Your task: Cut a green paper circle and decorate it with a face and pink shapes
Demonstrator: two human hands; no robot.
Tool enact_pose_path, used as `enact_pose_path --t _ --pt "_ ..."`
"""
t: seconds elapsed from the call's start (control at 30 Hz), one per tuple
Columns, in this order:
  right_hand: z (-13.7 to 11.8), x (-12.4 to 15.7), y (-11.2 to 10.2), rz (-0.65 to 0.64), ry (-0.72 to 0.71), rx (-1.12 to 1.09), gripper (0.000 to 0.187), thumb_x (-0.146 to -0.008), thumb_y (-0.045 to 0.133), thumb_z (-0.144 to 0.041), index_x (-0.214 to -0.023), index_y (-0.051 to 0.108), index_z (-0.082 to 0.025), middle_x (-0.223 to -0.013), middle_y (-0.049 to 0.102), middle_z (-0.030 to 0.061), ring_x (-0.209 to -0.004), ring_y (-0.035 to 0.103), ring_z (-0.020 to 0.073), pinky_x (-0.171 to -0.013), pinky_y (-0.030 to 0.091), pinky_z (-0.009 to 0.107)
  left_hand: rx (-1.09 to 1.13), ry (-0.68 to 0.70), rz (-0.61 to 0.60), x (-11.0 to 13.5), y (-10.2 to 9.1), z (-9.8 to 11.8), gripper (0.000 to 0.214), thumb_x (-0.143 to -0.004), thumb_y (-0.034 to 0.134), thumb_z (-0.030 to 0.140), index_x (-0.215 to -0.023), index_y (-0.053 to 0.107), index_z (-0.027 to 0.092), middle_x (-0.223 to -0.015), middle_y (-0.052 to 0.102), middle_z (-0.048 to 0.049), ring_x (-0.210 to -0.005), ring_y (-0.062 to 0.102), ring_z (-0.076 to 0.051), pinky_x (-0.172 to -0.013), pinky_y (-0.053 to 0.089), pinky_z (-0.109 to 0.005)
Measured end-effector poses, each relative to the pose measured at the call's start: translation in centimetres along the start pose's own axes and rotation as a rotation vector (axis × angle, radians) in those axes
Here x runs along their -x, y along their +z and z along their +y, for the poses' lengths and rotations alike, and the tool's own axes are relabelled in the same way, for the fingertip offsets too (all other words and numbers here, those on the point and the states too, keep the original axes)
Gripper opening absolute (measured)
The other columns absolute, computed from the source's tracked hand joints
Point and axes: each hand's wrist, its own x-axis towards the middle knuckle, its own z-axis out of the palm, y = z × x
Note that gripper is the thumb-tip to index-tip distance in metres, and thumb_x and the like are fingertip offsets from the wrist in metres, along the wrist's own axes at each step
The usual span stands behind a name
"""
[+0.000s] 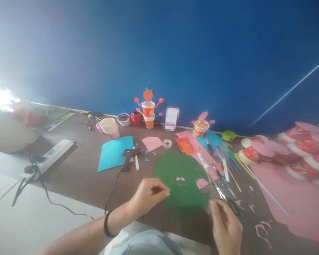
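My left hand (152, 193) is closed in a pinch over the left edge of a round green mat (179, 202); anything between its fingertips is too small to see. My right hand (224, 221), slightly blurred, is also pinched, beside the mat's right edge and close to the scissors (225, 198). Whatever it may hold cannot be made out. On the mat lie two tiny pink paper pieces (180, 179), thin bluish bits (181, 184) just below them and a pink paper disc (202, 183).
A corded glue gun (129, 156) rests by a blue sheet (113, 152). Paper-cup figures (149, 111) stand along the wall. Pens, sticks and pink paper (303, 202) lie at the right, near several decorated red cups (305, 148). A power strip (51, 157) is at the left.
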Motion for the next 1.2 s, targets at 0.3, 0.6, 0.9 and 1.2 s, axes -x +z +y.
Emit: enact_pose_path --t 0.3,0.6,0.9,1.2 --pt "2.2 0.6 2.4 -0.395 -0.576 0.324 0.014 -0.086 0.053 -0.023 -0.097 0.061 -0.021 -0.101 0.061 0.0094 -0.097 0.057 0.0245 -0.082 0.047 0.041 -0.834 0.366 -0.083 -0.9 2.5 -3.0 0.055 -0.081 0.054 0.017 -0.134 0.039 0.014 -0.133 0.049 -0.0139 -0.122 0.045 -0.028 -0.099 0.039 -0.045" --pt "3.0 1.6 3.0 -0.359 -0.607 0.458 0.020 -0.085 0.051 -0.024 -0.104 0.057 -0.021 -0.107 0.057 0.0097 -0.098 0.056 0.0252 -0.082 0.047 0.043 -0.644 0.588 -0.169 2.1 2.2 -2.5 0.031 -0.086 0.048 0.024 -0.116 0.054 0.018 -0.087 0.068 -0.0079 -0.079 0.065 -0.019 -0.074 0.051 -0.031" --pt "3.0 1.7 3.2 -0.360 -0.604 0.487 0.028 -0.085 0.052 -0.024 -0.113 0.054 -0.023 -0.109 0.057 0.0095 -0.100 0.055 0.0261 -0.081 0.046 0.042 -0.641 0.596 -0.242 2.6 2.1 -3.3 0.034 -0.087 0.047 0.025 -0.121 0.050 0.019 -0.090 0.067 -0.0083 -0.082 0.065 -0.019 -0.073 0.052 -0.031" --pt "1.1 -1.1 4.6 -0.395 -0.586 0.590 0.051 -0.085 0.047 -0.018 -0.135 0.039 -0.020 -0.097 0.065 0.0090 -0.088 0.062 0.0251 -0.070 0.048 0.035 -0.757 0.474 -0.245 -1.3 4.1 -3.1 0.058 -0.082 0.056 0.025 -0.135 0.034 0.018 -0.129 0.050 -0.0135 -0.120 0.047 -0.027 -0.099 0.041 -0.043"
